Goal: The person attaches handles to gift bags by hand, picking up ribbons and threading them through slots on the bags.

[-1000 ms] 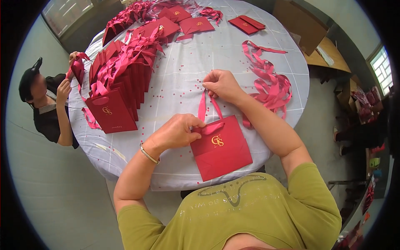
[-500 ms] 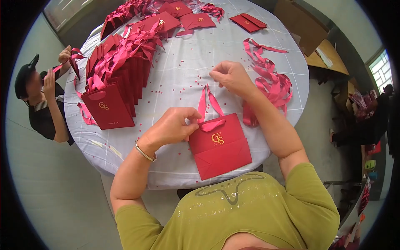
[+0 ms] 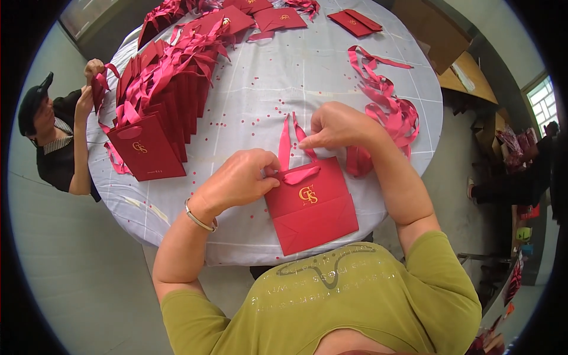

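Note:
A red paper gift bag (image 3: 316, 216) lies flat at the table's near edge, gold lettering on its front. Pink ribbon (image 3: 284, 145) threads through its top, and two loose tails point away from me. With thumb and fingers closed, my left hand (image 3: 239, 180) pinches the bag's upper left corner. My right hand (image 3: 342, 127) is closed around the right-hand tail, its thumb over the ribbon just above the bag. The fingertips beneath that hand are partly hidden.
Finished-looking red bags (image 3: 148, 148) stand in a row at the left, ribbons on top. A pile of pink ribbon (image 3: 393, 115) lies at the right. Flat bags (image 3: 355, 22) rest at the far side. Small red dots litter the cloth. A co-worker (image 3: 56, 130) handles ribbon at the left.
My right hand has come down toward the bag and onto the right ribbon tail. The two tails' tips have parted slightly. My left hand stays at the bag's corner.

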Demonstrator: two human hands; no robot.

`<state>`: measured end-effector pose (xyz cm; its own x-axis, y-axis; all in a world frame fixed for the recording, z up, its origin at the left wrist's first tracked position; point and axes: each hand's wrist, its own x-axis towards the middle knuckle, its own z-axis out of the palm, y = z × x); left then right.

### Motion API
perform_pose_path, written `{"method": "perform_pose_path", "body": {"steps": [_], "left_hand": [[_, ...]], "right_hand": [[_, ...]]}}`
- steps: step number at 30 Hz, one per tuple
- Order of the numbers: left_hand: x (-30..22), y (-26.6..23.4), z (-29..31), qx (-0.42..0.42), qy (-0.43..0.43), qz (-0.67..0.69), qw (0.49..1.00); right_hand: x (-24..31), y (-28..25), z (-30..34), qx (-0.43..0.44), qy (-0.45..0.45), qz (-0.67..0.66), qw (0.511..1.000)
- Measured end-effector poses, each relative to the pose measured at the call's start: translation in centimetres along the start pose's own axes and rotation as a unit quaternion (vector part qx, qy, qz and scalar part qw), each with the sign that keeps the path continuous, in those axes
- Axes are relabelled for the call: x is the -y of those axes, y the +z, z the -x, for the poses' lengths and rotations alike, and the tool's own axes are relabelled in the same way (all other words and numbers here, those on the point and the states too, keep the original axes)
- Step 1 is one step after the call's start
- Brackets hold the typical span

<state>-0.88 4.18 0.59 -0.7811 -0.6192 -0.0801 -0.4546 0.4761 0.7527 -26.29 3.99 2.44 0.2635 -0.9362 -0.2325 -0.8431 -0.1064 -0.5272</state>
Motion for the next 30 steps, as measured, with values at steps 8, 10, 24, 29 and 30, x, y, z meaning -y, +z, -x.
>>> {"method": "perform_pose_path", "body": {"steps": [8,10,24,29,30], "left_hand": [[0.0,0.6,0.2,-0.034,0.045,-0.059,0.997],[0.0,0.6,0.4,-0.031,0.046,-0.061,0.997],[-0.3,0.6,0.1,-0.018,0.032,-0.049,0.998],[-0.4,-0.3,-0.1,0.047,-0.101,0.14,0.984],[-0.1,-0.6,-0.2,0.041,-0.097,0.14,0.985]], "right_hand": [[2.0,0.1,0.8,0.08,0.02,-0.001,0.997],[2.3,0.3,1.0,0.069,0.016,0.101,0.992],[1.2,1.6,0.4,0.065,0.022,-0.046,0.997],[1.9,0.9,1.0,0.002,0.024,-0.069,0.997],[2.1,0.6,1.2,-0.037,0.022,-0.128,0.991]]}}
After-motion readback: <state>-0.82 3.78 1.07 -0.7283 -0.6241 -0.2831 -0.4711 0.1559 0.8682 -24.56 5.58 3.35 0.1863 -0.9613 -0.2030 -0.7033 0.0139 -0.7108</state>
